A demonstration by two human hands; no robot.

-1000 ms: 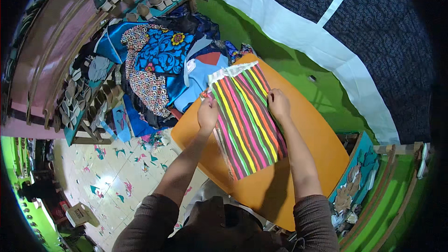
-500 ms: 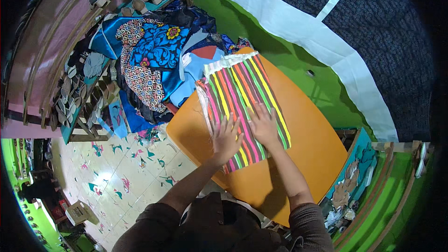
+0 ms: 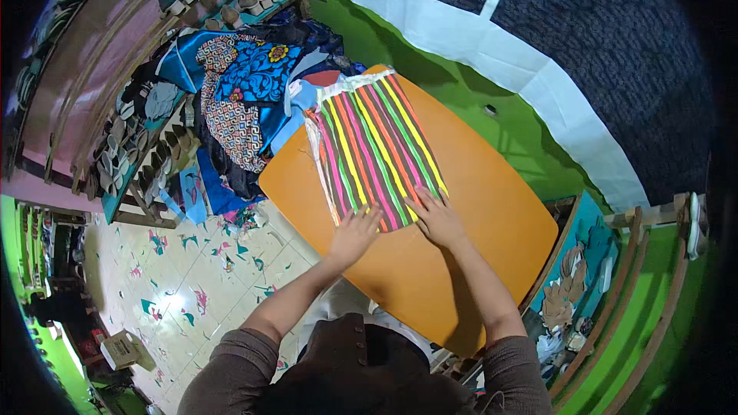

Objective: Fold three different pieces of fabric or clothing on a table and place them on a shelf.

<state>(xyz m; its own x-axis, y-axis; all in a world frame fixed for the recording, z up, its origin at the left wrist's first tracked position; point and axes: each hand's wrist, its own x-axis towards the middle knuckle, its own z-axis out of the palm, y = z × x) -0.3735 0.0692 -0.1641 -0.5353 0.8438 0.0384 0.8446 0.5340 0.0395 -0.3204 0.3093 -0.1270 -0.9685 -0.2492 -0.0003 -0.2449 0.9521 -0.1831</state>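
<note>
A striped cloth in pink, yellow, green, orange and brown lies flat on an orange table. White fabric shows along its far edge, and loose threads hang at its left side. My left hand rests on the cloth's near left corner, fingers spread. At the near right corner, my right hand lies with its fingers stretched over the edge. Neither hand grips anything.
Beyond the table's left side is a heap of patterned and blue fabrics. Shoe-form racks line the left. Scraps litter the tiled floor. A teal shelf with cut pieces stands at the right, and a cardboard box lower left.
Both hands have slid back from the middle of the cloth to its near edge. The cloth now lies farther up the table, with more bare tabletop on the near side.
</note>
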